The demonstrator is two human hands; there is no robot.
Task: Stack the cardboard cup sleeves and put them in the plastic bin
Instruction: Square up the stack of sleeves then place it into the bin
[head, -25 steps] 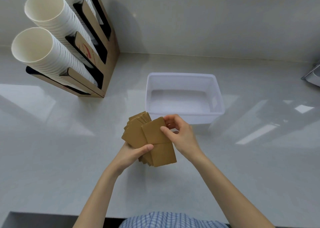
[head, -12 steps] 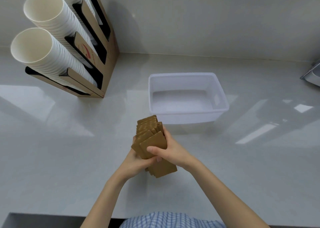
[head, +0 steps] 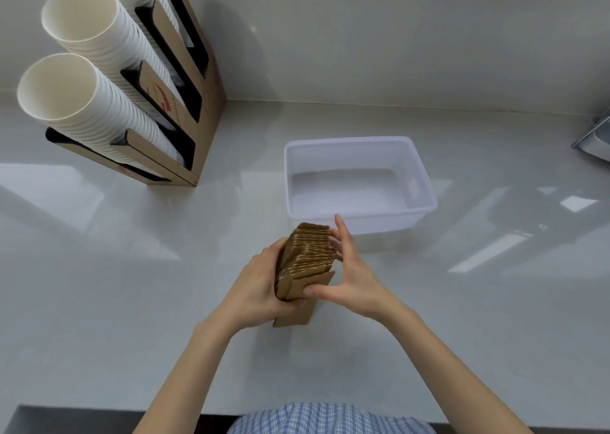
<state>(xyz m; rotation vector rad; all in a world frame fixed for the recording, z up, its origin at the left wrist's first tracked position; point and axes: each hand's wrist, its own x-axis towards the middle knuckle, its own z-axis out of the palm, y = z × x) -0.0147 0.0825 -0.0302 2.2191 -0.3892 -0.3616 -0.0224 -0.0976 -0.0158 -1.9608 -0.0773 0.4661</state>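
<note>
Both hands, left hand (head: pixel 260 285) and right hand (head: pixel 350 280), clamp brown cardboard cup sleeves (head: pixel 307 258) at centre frame (edges uneven); white translucent plastic bin (head: pixel 425 199) above sits empty.

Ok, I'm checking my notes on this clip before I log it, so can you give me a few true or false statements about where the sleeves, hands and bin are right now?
1. Both hands hold the stack of sleeves. True: the left hand and the right hand press it from either side.
2. The plastic bin already holds sleeves. False: nothing shows inside it.
3. The stack is over the counter, on the near side of the bin. True.
4. The paper cups stand loose on the counter. False: they sit in a cup holder at far left.
5. The bin has a lid on. False: it is open.
</note>
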